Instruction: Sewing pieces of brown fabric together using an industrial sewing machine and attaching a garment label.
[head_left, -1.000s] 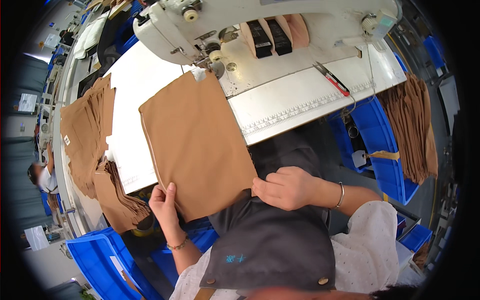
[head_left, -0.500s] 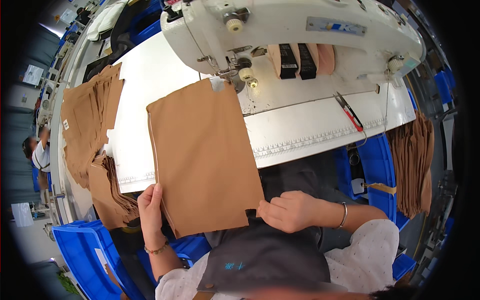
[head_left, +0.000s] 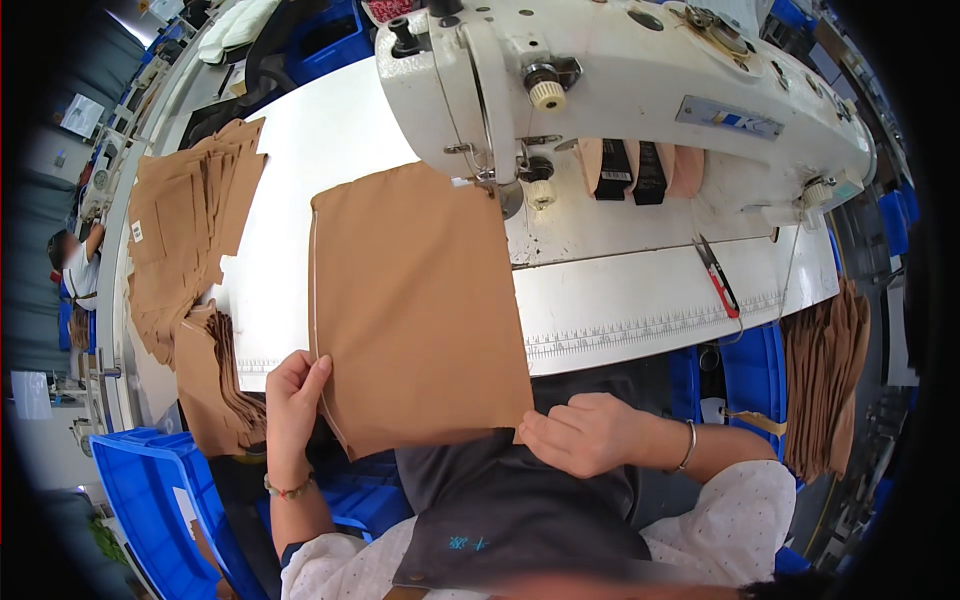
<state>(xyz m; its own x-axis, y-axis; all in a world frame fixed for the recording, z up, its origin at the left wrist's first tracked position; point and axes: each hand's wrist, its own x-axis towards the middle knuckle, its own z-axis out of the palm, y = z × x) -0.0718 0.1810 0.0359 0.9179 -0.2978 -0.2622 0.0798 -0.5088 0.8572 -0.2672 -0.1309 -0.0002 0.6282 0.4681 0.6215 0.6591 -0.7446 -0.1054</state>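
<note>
- Clock directions are read from the middle of the brown panel (head_left: 425,310), which is spread over the near edge of the white table (head_left: 320,120).
- At 8 o'clock its edge is gripped by the left hand (head_left: 296,393), thumb laid on top; a beaded bracelet (head_left: 289,488) is worn at that wrist.
- At 4 o'clock the lower corner is pinched in the curled fingers of the right hand (head_left: 577,434), and a silver bangle (head_left: 690,445) is worn there; the hands are held well apart, the cloth stretched between them.
- Down the panel's left edge, a thin white line is shown.
- At 1 o'clock the upper corner is met by the sewing machine (head_left: 620,80); whether it is caught under the foot cannot be told.
- At 2 o'clock, pink bundles (head_left: 689,172) with black bands are set beneath the machine's arm.
- At 3 o'clock, red-and-black snips (head_left: 718,282) are laid; farther out, brown pieces (head_left: 825,380) are draped beside a blue bin (head_left: 752,370).
- Towards 10 o'clock, a brown stack (head_left: 190,240) is piled; at 8, a folded bundle (head_left: 205,395) is seen above another bin (head_left: 140,500).
- Far off at 9, a co-worker (head_left: 78,265) is glimpsed.
</note>
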